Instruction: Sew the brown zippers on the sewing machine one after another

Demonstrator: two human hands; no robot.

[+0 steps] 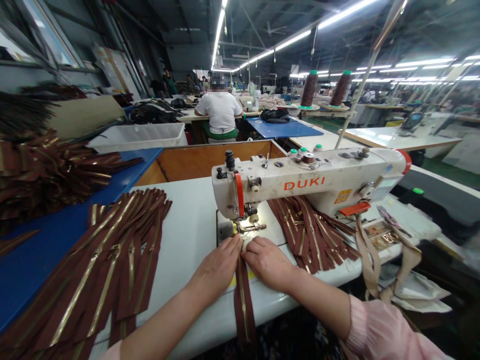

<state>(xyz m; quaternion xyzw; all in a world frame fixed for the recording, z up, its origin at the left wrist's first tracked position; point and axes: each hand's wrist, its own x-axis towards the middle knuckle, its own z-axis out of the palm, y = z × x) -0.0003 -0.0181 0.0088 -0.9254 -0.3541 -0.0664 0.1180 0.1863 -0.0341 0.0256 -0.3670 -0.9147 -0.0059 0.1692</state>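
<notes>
A brown zipper (243,302) with gold teeth runs from under the sewing machine's presser foot (250,227) down over the table's front edge. My left hand (221,260) lies at its left side, fingertips pressed on the zipper's upper end close to the needle area. From the right, my right hand (264,260) has its fingers curled in and pinched on the same end. The white sewing machine (300,182) stands just beyond both hands. A small pale piece shows between the fingertips; its kind cannot be made out.
Brown zippers (101,255) lie heaped on the left, and more zippers (315,235) sit under the machine arm. Scissors (393,220) rest by a tray of metal parts (382,237) at right. Thread cones (309,90) stand behind. A person in a white shirt (219,110) sits ahead.
</notes>
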